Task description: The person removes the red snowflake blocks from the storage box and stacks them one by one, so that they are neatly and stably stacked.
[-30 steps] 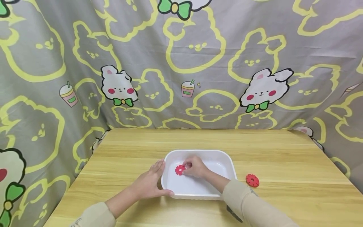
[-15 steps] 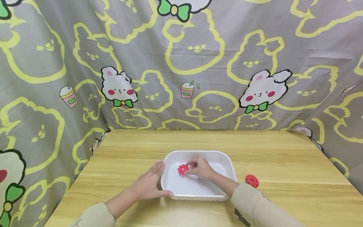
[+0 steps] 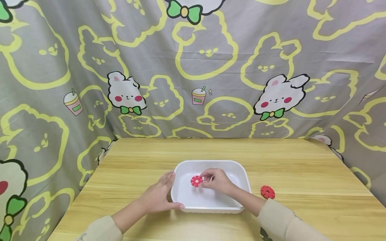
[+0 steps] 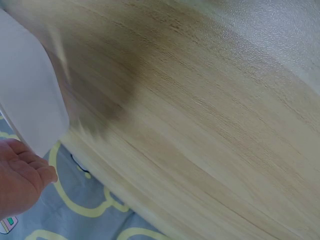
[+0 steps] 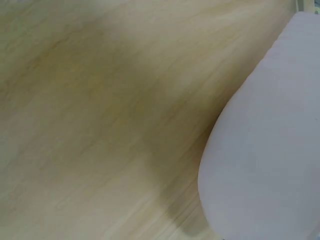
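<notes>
In the head view a white tray [image 3: 211, 201] sits on the table. My right hand [image 3: 218, 180] is inside it, thumb and fingertips pinching the right edge of a red notched building disc [image 3: 197, 181]. That disc is just above the tray floor, with a faint reddish reflection below. My left hand [image 3: 159, 193] rests against the tray's left side, fingers straight along the outer wall and thumb at the near rim. A second red notched disc [image 3: 267, 192] lies on the table right of the tray. The right wrist view catches the tray's outer wall [image 5: 265, 150] without the hand.
The wooden table [image 3: 135, 150] extends around the tray on all sides. A grey patterned curtain [image 3: 163, 60] hangs behind it and along both sides. Part of a dark object [image 3: 263, 234] shows beneath the right sleeve [image 3: 280, 217].
My right hand has drawn back a little to the right inside the tray, and the pinched disc has moved with it. My left hand and the second disc stay in place.
</notes>
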The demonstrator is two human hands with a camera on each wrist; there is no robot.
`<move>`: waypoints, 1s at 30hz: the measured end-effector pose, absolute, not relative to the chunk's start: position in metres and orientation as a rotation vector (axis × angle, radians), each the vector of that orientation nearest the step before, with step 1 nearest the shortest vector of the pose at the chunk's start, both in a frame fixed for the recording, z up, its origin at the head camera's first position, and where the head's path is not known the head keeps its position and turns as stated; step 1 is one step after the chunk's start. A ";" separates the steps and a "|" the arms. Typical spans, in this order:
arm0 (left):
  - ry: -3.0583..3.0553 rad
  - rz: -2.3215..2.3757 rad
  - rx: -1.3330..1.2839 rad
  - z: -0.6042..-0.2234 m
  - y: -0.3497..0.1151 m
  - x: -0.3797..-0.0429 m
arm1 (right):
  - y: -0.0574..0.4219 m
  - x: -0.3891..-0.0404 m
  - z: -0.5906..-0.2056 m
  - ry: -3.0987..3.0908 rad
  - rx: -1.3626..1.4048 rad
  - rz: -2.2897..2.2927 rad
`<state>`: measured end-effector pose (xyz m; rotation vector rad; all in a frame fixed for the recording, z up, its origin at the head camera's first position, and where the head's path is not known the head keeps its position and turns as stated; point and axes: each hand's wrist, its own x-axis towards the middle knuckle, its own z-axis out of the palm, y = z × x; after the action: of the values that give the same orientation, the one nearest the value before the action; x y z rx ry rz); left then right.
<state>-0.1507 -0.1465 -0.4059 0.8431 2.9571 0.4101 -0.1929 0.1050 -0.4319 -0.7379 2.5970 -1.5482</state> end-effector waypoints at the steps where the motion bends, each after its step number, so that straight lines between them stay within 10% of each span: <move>1: 2.956 0.411 0.843 -0.406 -0.146 -0.151 | 0.107 -0.192 -0.432 2.606 -0.744 -1.557; 30: 2.949 0.409 0.860 -0.404 -0.147 -0.150 | 0.169 -0.170 -0.416 2.815 -0.669 -1.547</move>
<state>-0.1496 -0.1469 -0.4043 0.8605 2.9486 0.4093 -0.1698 0.1685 -0.4155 -0.6688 2.8155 -1.5468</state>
